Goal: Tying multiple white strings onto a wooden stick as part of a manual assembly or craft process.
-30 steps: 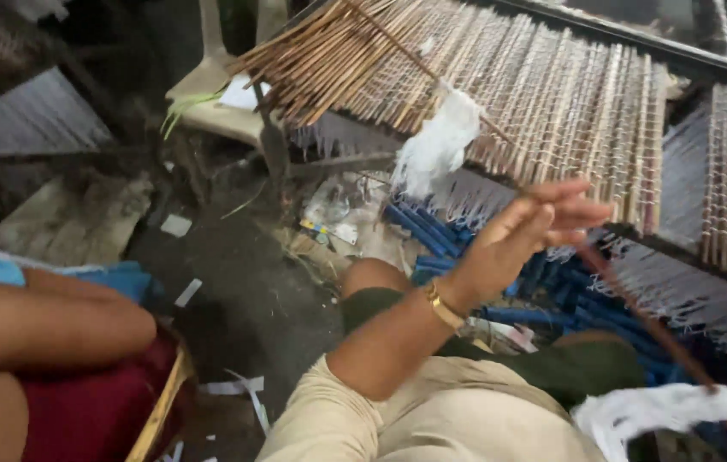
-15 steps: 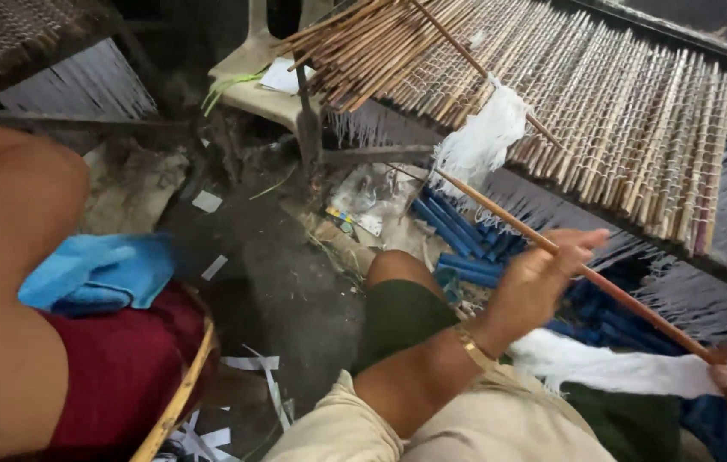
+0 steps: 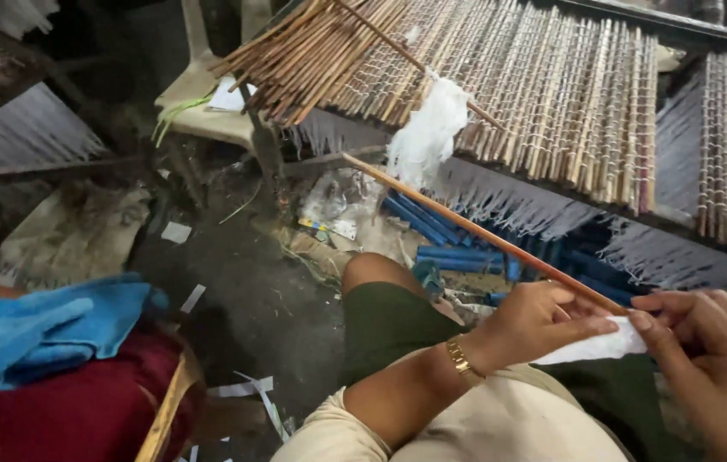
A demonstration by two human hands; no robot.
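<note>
Both hands pinch a white paper strip [image 3: 599,346] around the near end of a long stick [image 3: 475,233], left hand [image 3: 543,321] gripping, right hand [image 3: 706,342] wrapping; likely next, tighter rolling.

We are seeing open floor [image 3: 252,299] lying left of our knee [image 3: 381,299]; the rack [image 3: 569,111] and blue tubes [image 3: 458,248] are crowding ahead.

Left hand [image 3: 543,321] and right hand [image 3: 706,359] meet low at centre-right — fingers pinched, thumbs nearly touching
</note>
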